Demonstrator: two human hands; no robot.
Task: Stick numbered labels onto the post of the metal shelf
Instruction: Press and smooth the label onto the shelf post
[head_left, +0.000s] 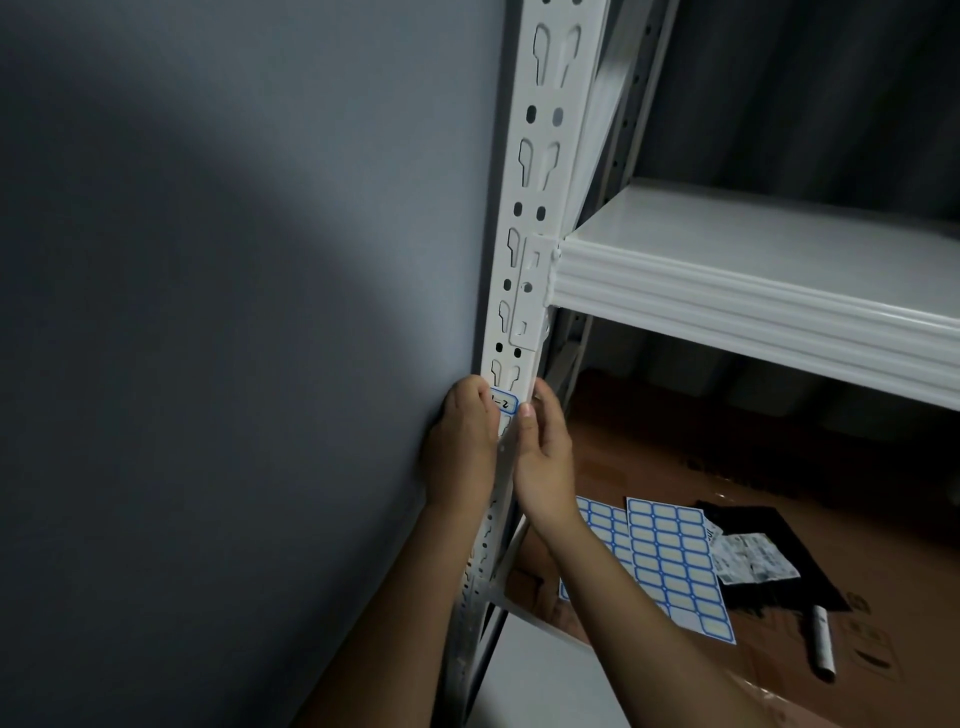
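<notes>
Pressing from both sides, 2 hands meet on the white perforated metal shelf post (537, 171), just below the bracket where the white ribbed shelf beam (753, 306) hooks in. Left hand (462, 441) sits on the post's wall-side edge, fingers curled round it, fingertips touching the left end of a small blue-bordered white label (505, 402). Right hand (543, 452) is on the other edge, thumb laid up the front face w/ its tip at the label's right end, fingers wrapped behind the post. Label lies flat across the post front, between the 2 hands, handwritten digits on it; reads approx "2-1" but partly covered, so can't be sure. Grey wall (234, 312) is directly left of the post.

On the brown cardboard-covered floor (675, 447) under the shelf: 2 sheets of blank blue-bordered labels (675, 566), overlapping, near the right forearm. Just right of them a printed white plastic packet (753, 558) lying on a black sheet (789, 561). A grey-white marker pen (823, 642) lies below that, near the black sheet's lower corner.
</notes>
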